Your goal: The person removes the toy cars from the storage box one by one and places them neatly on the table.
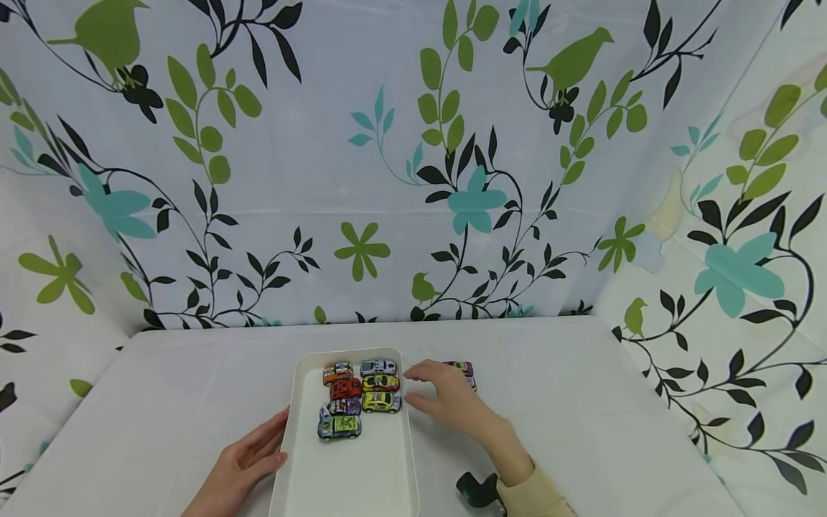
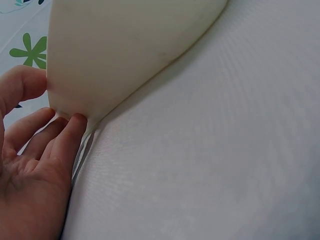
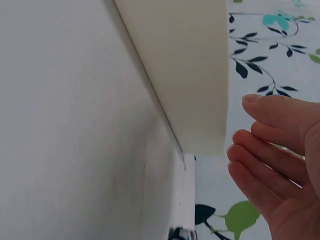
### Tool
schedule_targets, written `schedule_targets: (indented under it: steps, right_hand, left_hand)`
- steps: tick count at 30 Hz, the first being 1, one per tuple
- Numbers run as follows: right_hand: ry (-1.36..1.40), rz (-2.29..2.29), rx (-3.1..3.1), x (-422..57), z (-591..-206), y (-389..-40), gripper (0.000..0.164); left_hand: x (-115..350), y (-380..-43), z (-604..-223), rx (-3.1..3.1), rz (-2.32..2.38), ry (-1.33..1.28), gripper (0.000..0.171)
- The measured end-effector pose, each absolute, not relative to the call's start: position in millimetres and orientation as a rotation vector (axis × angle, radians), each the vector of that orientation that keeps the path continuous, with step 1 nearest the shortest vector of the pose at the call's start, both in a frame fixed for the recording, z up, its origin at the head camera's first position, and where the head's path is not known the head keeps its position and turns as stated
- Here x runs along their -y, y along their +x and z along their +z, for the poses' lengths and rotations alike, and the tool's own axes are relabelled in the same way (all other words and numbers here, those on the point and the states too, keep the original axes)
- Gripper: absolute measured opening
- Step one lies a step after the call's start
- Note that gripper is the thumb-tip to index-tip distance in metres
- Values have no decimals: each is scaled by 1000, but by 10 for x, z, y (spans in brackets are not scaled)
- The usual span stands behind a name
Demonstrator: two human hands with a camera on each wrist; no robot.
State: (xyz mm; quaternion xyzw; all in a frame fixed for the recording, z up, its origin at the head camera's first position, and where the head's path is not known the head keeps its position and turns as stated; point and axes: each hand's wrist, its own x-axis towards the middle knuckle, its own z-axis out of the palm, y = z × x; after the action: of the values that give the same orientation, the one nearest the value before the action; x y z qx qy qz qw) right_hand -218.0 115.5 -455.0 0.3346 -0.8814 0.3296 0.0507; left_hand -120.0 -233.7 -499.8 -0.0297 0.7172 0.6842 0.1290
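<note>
A white tray (image 1: 358,470) holds several small toy cars in two columns at its far end. My left hand (image 1: 248,459) rests its fingertips and thumb against the tray's left outer wall, as the left wrist view also shows at the wall (image 2: 135,45). Over at the right rim, my right hand (image 1: 452,398) has its fingers loosely bent, thumb apart, and nothing between them. Its fingertips are beside a yellow toy car (image 1: 381,402) and a yellow-and-red toy car (image 1: 380,383). A red toy car (image 1: 345,388) sits in the left column.
Just beyond the right hand, outside the tray, a pink-and-green toy car (image 1: 460,367) stands on the white table (image 1: 581,402), with another car partly hidden by the hand. A black device (image 1: 477,490) is at the right wrist. Leaf-patterned cloth (image 1: 291,165) hangs around the table.
</note>
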Motion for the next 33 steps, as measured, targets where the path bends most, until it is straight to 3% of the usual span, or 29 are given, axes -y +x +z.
schedule_targets:
  steps: [17,33]
  right_hand:
    - [1195,699,2682,-717,-4665,-2146,32]
    - [1215,673,2704,-668,-4685,-2133,32]
  left_hand:
    - [2335,-1185,-5007,-2109,1987,-90,72]
    - [2331,-1176,-4986,-2110,1992,-65,71]
